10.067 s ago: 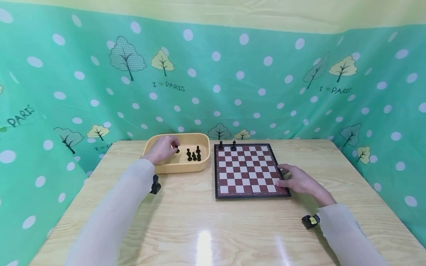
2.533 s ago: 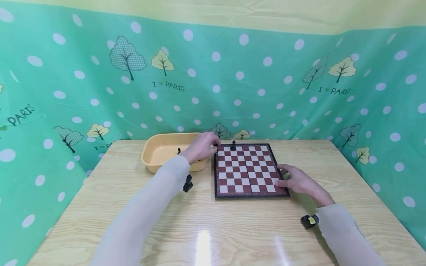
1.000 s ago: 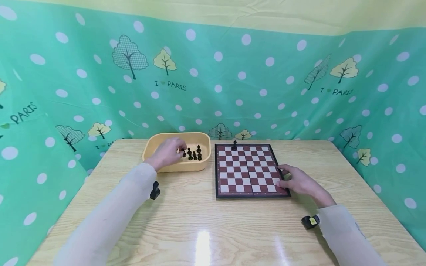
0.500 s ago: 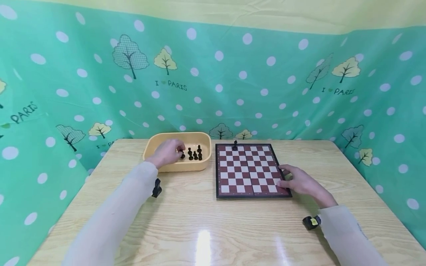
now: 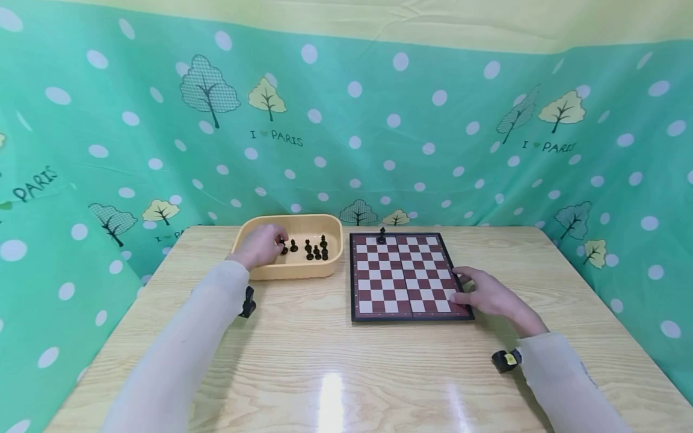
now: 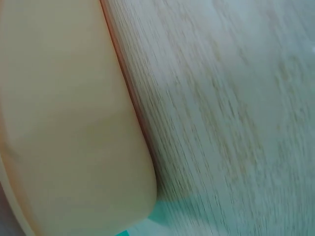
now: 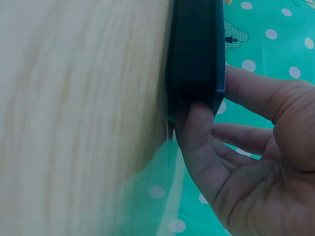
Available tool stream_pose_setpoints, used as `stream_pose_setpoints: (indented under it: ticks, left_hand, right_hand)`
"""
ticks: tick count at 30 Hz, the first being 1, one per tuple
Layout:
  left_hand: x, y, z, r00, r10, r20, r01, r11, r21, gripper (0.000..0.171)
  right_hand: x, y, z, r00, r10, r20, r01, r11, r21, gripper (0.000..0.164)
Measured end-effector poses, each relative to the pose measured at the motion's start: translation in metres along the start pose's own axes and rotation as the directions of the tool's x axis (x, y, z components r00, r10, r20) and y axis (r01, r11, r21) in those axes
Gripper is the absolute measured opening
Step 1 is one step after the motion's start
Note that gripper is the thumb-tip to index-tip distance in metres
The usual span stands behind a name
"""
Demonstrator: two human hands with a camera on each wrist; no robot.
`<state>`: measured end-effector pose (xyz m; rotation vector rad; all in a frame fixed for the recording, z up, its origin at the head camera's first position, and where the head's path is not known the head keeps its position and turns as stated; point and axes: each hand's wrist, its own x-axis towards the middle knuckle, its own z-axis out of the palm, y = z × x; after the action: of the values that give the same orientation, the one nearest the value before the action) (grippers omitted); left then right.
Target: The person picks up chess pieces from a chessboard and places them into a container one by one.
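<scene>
My left hand (image 5: pixel 262 245) reaches over the near left rim of a yellow tray (image 5: pixel 292 272), with thumb and fingers pinching a black chess piece (image 5: pixel 284 250) inside. Several other black chess pieces (image 5: pixel 317 253) stand upright in the tray, one (image 5: pixel 293 245) just right of my fingertips. In the left wrist view only the tray's wall (image 6: pixel 74 108) and tabletop show; the hand is hidden. My right hand (image 5: pixel 487 293) grips the right edge of a red-and-white chessboard (image 5: pixel 408 276). The right wrist view shows its fingers around the board's dark edge (image 7: pixel 197 49).
One black chess piece (image 5: pixel 381 236) stands at the board's far edge. The board lies flat right of the tray on a light wooden table (image 5: pixel 303 355). A green dotted curtain (image 5: pixel 352 168) hangs behind and at both sides.
Ten seconds ago two pieces stood on the board; the corner one is gone, after my left hand reached there. In the last half second that hand shifted left inside the tray. My right hand stayed put.
</scene>
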<state>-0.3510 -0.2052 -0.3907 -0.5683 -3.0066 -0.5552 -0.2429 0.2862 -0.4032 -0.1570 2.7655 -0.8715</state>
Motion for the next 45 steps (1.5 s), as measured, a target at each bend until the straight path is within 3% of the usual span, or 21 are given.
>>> stream_pose_setpoints:
  ticks: [11, 26, 38, 45]
  left_hand:
    - [0.003, -0.008, 0.003, 0.999, -0.05, -0.011, 0.049, 0.998, -0.028, 0.03]
    - [-0.001, -0.003, -0.003, 0.999, -0.036, -0.006, 0.036, 0.998, -0.045, 0.029]
    - [-0.01, 0.017, -0.012, 0.996, 0.077, -0.035, -0.077, 0.997, 0.009, 0.029]
    - [-0.01, 0.035, -0.007, 0.976, 0.199, -0.086, -0.198, 0.98, 0.023, 0.024]
  right_hand:
    - [0.001, 0.001, 0.0, 1.0, 0.002, 0.002, -0.002, 1.0, 0.002, 0.071]
    - [-0.001, 0.001, 0.0, 1.0, -0.001, 0.004, 0.001, 1.0, 0.007, 0.071]
    - [0.001, 0.0, -0.001, 1.0, -0.022, 0.006, 0.021, 1.0, 0.007, 0.072]
    - [0.001, 0.001, 0.0, 1.0, -0.017, 0.001, 0.017, 1.0, 0.003, 0.071]
